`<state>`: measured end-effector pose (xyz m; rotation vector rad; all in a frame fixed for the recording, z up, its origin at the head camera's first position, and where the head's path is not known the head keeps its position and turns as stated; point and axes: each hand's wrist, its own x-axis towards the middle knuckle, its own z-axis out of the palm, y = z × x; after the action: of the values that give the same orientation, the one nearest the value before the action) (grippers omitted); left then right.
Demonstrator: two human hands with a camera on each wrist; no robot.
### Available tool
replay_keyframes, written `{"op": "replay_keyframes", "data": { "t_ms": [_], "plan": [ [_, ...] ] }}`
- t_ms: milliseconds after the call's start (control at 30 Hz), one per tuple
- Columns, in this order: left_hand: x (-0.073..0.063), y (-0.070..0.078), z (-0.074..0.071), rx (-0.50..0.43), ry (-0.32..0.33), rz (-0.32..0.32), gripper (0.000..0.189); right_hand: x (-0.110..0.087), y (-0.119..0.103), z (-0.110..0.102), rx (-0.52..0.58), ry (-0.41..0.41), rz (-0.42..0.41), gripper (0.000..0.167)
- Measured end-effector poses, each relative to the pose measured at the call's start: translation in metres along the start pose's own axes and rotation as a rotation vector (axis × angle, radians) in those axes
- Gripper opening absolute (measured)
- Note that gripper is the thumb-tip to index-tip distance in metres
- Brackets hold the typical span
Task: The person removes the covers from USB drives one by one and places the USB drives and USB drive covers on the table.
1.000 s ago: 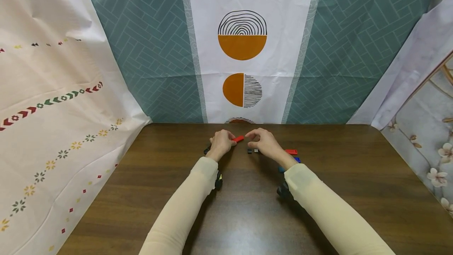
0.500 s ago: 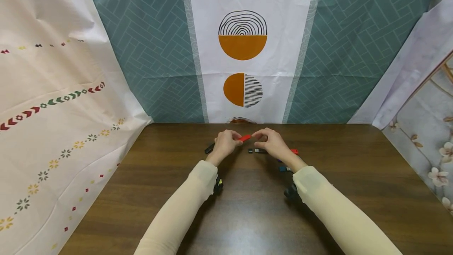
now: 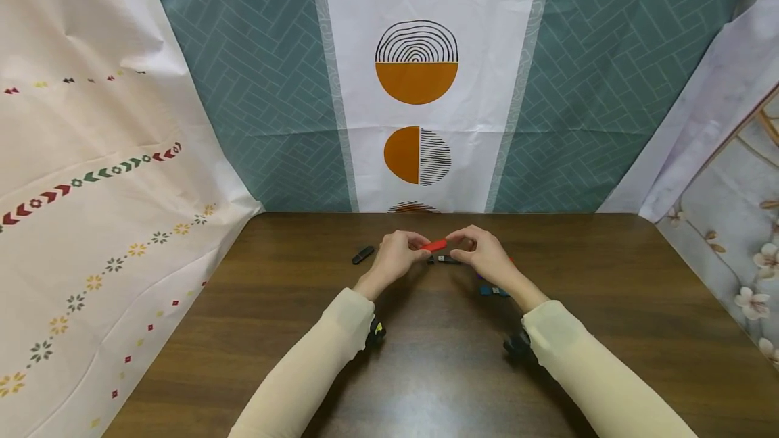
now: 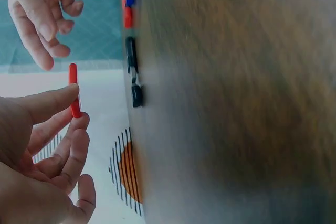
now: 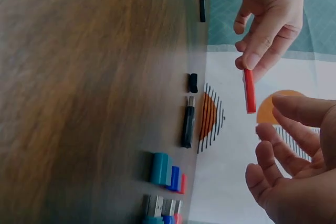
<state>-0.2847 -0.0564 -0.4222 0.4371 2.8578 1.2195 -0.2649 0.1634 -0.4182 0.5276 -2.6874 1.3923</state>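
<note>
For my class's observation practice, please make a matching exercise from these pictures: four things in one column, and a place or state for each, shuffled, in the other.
Things:
1. Red stick
2. Right hand
3. Teal cap
4. Uncapped black stick

Places or states:
A. Metal plug facing a small black cap
B. Pinched by the left hand
C. On the table, beside a blue piece
D. Holding nothing

Pairs: 1-B, 2-D, 3-C, 4-A

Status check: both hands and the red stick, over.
Left hand pinching red stick above table. Right hand close by, holding nothing. Nothing visible between right hand and stick.
</note>
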Motion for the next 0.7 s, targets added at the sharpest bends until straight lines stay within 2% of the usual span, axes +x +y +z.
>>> {"op": "replay_keyframes", "data": {
  "t_ms": [267,533,700],
  "plan": [
    [-0.014,0.009,0.002,-0.014,-0.013,0.079,0.017,-0.010,-0.002,-0.001,-0.024,0.017,-0.056,0.029],
    [-0.027,0.013,0.006,-0.016,-0.003,0.119,0.018,-0.017,-0.005,0.003,-0.076,0.032,-0.094,0.030],
    [-0.033,0.015,0.006,-0.021,-0.002,0.135,0.018,-0.024,-0.003,0.005,-0.072,0.046,-0.086,0.029]
  ]
}}
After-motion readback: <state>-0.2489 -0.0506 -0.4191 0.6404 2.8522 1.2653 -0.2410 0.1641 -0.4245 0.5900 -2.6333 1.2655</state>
